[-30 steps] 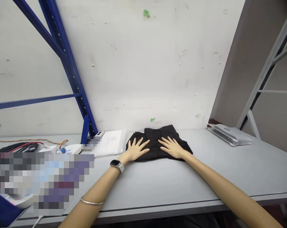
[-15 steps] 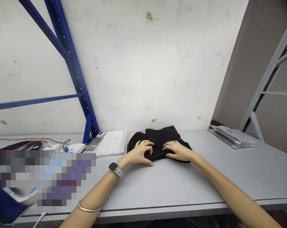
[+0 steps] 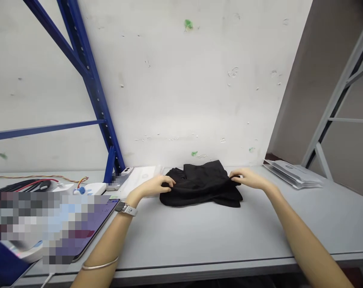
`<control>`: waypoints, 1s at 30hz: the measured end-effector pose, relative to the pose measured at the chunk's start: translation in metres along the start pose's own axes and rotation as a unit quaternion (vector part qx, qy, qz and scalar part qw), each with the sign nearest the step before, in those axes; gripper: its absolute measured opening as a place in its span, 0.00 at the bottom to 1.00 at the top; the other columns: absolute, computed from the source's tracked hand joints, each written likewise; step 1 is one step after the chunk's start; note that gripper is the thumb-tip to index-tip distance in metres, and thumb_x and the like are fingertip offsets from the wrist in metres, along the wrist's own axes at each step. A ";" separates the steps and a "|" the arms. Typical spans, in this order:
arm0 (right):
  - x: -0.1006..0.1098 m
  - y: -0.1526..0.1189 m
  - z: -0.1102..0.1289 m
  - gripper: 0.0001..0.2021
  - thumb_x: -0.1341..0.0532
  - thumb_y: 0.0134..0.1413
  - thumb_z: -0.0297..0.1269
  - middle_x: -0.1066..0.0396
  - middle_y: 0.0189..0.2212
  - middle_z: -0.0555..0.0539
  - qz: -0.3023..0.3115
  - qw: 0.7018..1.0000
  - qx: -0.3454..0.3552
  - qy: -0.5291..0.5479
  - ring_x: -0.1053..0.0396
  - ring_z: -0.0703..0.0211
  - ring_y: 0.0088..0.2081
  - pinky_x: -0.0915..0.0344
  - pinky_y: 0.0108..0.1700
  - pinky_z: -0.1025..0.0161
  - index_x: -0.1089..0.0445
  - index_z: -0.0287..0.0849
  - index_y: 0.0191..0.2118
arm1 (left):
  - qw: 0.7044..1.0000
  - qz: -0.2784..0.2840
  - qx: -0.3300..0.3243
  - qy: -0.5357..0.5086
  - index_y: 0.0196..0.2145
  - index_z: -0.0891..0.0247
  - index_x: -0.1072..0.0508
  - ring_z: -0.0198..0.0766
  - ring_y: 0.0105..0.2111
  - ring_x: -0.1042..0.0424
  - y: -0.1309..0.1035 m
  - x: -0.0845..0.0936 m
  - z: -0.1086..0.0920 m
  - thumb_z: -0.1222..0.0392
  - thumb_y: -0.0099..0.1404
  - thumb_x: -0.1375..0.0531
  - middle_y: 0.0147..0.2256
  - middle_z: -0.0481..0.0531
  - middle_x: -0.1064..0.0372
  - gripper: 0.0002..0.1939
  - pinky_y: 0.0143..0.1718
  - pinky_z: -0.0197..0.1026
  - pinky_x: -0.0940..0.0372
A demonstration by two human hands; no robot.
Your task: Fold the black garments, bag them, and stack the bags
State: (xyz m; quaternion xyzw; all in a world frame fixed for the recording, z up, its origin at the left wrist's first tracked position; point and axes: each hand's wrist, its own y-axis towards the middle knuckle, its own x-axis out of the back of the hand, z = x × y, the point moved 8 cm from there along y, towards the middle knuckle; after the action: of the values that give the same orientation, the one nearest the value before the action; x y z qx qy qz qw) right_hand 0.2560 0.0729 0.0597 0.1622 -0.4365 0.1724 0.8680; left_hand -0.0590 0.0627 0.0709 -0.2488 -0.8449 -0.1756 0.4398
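now meeting coarse pixel blocks over most of the tablet (image 3: 105, 212) and part of the phone (image 3: 127, 171), losing left forearm (image 3: 105, 248) and right forearm (image 3: 307, 240) below, failing to read faint print on the right-hand white packets (image 3: 301, 171).

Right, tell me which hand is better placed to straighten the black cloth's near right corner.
The right hand, I'd judge: its fingers pinch the right end of the black cloth, close to that corner. The left hand is at the opposite end and would likely have to reach across.
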 end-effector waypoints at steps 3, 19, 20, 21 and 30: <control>0.023 -0.010 0.010 0.13 0.47 0.57 0.47 0.29 0.34 0.49 -0.053 0.995 0.020 0.085 0.34 0.55 0.38 0.38 0.42 0.58 0.29 0.46 0.35 | 0.995 -0.065 0.011 -0.075 0.35 0.57 0.24 0.46 0.47 0.32 -0.010 0.024 -0.006 0.49 0.59 0.44 0.43 0.51 0.27 0.13 0.51 0.45 0.40; 0.020 0.001 -0.009 0.16 0.41 0.51 0.49 0.27 0.34 0.46 -0.077 0.977 -0.011 0.199 0.31 0.55 0.37 0.35 0.40 0.58 0.29 0.42 0.38 | 0.962 -0.269 0.029 -0.034 0.35 0.62 0.29 0.38 0.31 0.32 -0.001 0.048 0.011 0.50 0.64 0.48 0.29 0.47 0.31 0.14 0.34 0.37 0.39; 0.027 0.006 -0.017 0.16 0.43 0.53 0.49 0.27 0.36 0.45 -0.170 0.969 -0.016 0.180 0.31 0.54 0.38 0.35 0.42 0.57 0.29 0.42 0.40 | 0.942 -0.334 0.035 -0.014 0.37 0.62 0.30 0.38 0.32 0.31 0.000 0.051 0.015 0.52 0.64 0.49 0.29 0.48 0.30 0.13 0.36 0.38 0.38; 0.033 0.009 -0.025 0.17 0.45 0.54 0.48 0.27 0.38 0.43 -0.254 0.956 -0.027 0.145 0.30 0.53 0.40 0.35 0.45 0.55 0.30 0.42 0.42 | 0.926 -0.376 0.040 0.008 0.39 0.62 0.30 0.39 0.33 0.30 0.002 0.051 0.018 0.54 0.64 0.48 0.30 0.49 0.29 0.12 0.38 0.39 0.37; 0.019 0.012 -0.020 0.27 0.55 0.62 0.47 0.37 0.55 0.34 -0.388 0.914 -0.021 -0.117 0.40 0.45 0.57 0.44 0.57 0.47 0.42 0.35 0.60 | 0.927 -0.337 0.016 0.166 0.45 0.60 0.28 0.45 0.51 0.34 0.009 0.030 0.010 0.61 0.65 0.49 0.51 0.53 0.32 0.14 0.54 0.47 0.42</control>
State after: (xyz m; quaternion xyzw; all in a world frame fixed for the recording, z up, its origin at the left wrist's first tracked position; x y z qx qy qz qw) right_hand 0.2752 0.0953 0.0655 0.3194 -0.4411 -0.2070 0.8128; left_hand -0.0749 0.0831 0.0910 0.0901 -0.7968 -0.3382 0.4926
